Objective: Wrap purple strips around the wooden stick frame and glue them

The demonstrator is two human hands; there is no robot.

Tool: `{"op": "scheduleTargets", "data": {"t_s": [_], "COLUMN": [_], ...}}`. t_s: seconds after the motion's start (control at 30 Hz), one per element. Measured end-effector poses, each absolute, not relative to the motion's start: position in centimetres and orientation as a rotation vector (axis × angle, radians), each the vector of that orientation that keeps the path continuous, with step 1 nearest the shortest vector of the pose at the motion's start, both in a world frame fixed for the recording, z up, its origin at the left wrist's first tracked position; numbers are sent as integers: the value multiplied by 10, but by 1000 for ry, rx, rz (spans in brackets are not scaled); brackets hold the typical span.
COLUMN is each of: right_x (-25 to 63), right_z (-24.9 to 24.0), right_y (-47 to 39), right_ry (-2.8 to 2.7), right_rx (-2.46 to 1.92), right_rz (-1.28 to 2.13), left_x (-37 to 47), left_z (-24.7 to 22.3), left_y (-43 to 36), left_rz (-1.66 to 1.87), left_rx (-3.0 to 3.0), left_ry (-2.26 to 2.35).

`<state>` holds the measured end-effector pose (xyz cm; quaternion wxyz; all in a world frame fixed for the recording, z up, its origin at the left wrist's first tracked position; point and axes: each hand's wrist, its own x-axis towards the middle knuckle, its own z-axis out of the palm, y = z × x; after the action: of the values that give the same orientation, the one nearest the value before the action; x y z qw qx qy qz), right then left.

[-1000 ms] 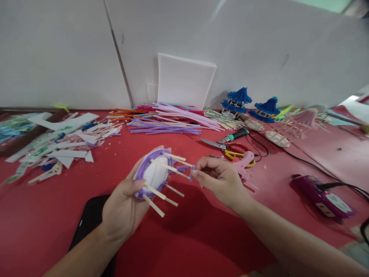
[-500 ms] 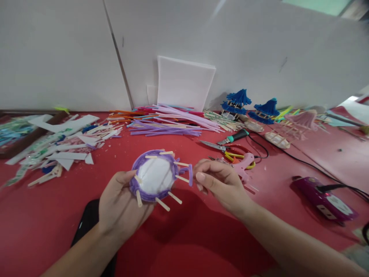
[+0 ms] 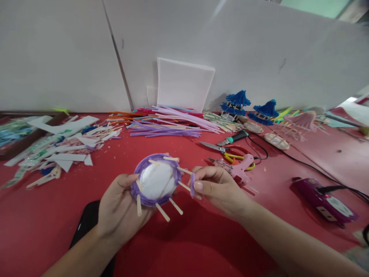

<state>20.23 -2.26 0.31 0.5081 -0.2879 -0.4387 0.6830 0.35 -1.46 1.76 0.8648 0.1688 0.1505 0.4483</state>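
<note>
A round craft base point(image 3: 158, 181) has a white middle, a fuzzy purple rim and several pale wooden sticks standing out around its edge. My left hand point(image 3: 121, 202) holds it from the left, thumb on the rim and fingers underneath. Across the tips of two sticks on the right lies a short purple pipe cleaner piece point(image 3: 192, 184). My right hand point(image 3: 217, 188) is closed at that piece, thumb and fingers pressing it against the stick ends. Part of the right fingers is hidden behind the thumb.
On the red table point(image 3: 161, 250), purple pipe cleaners point(image 3: 164, 129) lie at the back. Scissors point(image 3: 213, 146), a utility knife point(image 3: 238, 136) and a pink glue gun point(image 3: 242, 169) sit right. Further right is a purple power strip point(image 3: 325, 202). Paper scraps point(image 3: 69, 156) lie left, a black phone point(image 3: 88, 219) near my left wrist.
The base has tilted and shifted slightly down and right. My right thumb and fingers have come onto the short purple piece at the stick tips.
</note>
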Motion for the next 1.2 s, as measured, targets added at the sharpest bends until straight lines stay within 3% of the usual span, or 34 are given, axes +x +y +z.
{"op": "scheduleTargets", "data": {"t_s": [0.43,1.2], "right_x": [203,196], "right_z": [0,4], "right_y": [-23,-23], "right_ry": [-1048,-921], "right_rx": [-690,-691], "right_rz": [1696,1705], "left_x": [2,0], "left_z": [19,16], "left_y": [-14,-15], "left_rz": [840,962], "left_rx": [391,391], "left_ry": [165,326]}}
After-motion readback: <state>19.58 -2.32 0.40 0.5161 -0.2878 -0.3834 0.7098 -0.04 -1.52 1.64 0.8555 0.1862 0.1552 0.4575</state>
